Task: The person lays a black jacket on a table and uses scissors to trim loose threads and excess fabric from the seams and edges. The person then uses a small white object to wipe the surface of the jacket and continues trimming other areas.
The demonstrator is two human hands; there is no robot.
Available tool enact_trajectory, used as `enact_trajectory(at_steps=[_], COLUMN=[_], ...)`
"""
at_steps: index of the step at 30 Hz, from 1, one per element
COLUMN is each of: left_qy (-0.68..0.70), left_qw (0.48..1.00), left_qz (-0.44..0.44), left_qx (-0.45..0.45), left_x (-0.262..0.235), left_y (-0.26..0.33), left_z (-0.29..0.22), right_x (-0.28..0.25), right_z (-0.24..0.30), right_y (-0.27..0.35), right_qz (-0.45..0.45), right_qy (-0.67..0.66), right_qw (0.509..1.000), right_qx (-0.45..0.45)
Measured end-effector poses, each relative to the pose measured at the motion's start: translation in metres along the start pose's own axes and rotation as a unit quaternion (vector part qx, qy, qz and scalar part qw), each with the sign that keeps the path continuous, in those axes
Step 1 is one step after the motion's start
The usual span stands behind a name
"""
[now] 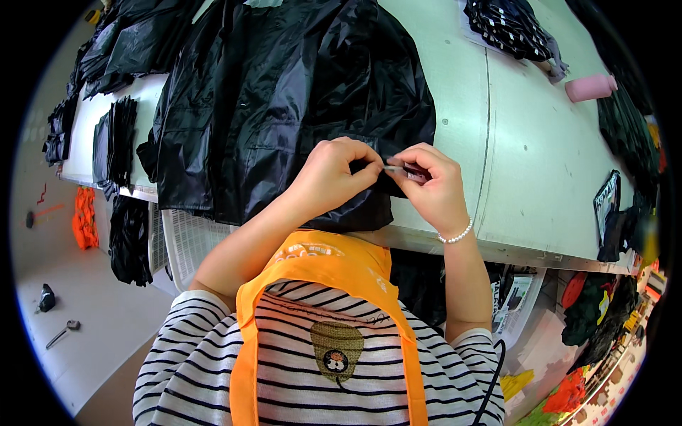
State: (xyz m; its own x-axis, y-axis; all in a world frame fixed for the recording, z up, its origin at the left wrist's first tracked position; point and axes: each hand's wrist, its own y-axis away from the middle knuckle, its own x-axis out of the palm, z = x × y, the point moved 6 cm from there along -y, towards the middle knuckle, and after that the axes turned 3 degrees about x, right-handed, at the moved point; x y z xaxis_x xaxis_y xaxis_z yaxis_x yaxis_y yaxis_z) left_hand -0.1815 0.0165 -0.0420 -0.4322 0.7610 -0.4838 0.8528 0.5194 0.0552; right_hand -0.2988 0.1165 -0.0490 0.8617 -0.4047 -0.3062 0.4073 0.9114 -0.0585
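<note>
A glossy black jacket (266, 92) lies spread over the pale table, its lower edge hanging over the front. Above the jacket's lower right part, my left hand (334, 174) is closed in a pinch, fingertips pointing right. What sits between those fingertips is too small to make out. My right hand (435, 181) is closed around a small dark red tool (414, 173) with a thin, light metal tip. That tip points left and almost meets my left fingertips. Most of the tool is hidden in my palm, so its exact kind does not show.
Stacks of folded black garments (116, 145) stand at the left, with another black bundle (513, 28) at the far right. A pink bottle (591, 88) lies near the table's right side. White plastic crates (188, 245) are below the front edge.
</note>
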Motion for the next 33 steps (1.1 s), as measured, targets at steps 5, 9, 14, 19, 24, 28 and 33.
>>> enact_trajectory(at_steps=[5, 9, 14, 19, 24, 28, 33], left_qy=[-0.02, -0.065, 0.009, 0.089, 0.194, 0.223, 0.246], left_qw=[0.996, 0.99, 0.999, 0.991, 0.974, 0.968, 0.96], left_qz=[0.017, 0.011, 0.024, 0.006, -0.015, 0.009, 0.037], left_qx=[0.089, 0.122, 0.024, -0.1, -0.118, -0.11, -0.127], left_x=[0.003, 0.006, 0.01, -0.001, -0.005, -0.008, -0.004], left_y=[-0.003, 0.002, 0.008, 0.003, -0.008, -0.018, -0.022], left_z=[-0.009, -0.007, 0.008, 0.019, 0.018, 0.01, 0.01], right_x=[0.001, 0.01, 0.005, -0.017, -0.015, -0.017, -0.016], right_z=[-0.022, -0.033, -0.03, -0.016, 0.007, 0.016, 0.021], right_y=[0.006, 0.01, 0.006, 0.017, 0.021, 0.019, 0.012], right_qz=[0.044, 0.022, -0.018, -0.121, -0.101, -0.117, -0.127], right_qy=[-0.103, -0.189, -0.149, -0.089, 0.09, 0.151, 0.157], right_qw=[0.984, 0.968, 0.973, 0.987, 0.991, 0.98, 0.975], right_qx=[0.136, 0.161, 0.175, 0.052, -0.007, -0.063, -0.087])
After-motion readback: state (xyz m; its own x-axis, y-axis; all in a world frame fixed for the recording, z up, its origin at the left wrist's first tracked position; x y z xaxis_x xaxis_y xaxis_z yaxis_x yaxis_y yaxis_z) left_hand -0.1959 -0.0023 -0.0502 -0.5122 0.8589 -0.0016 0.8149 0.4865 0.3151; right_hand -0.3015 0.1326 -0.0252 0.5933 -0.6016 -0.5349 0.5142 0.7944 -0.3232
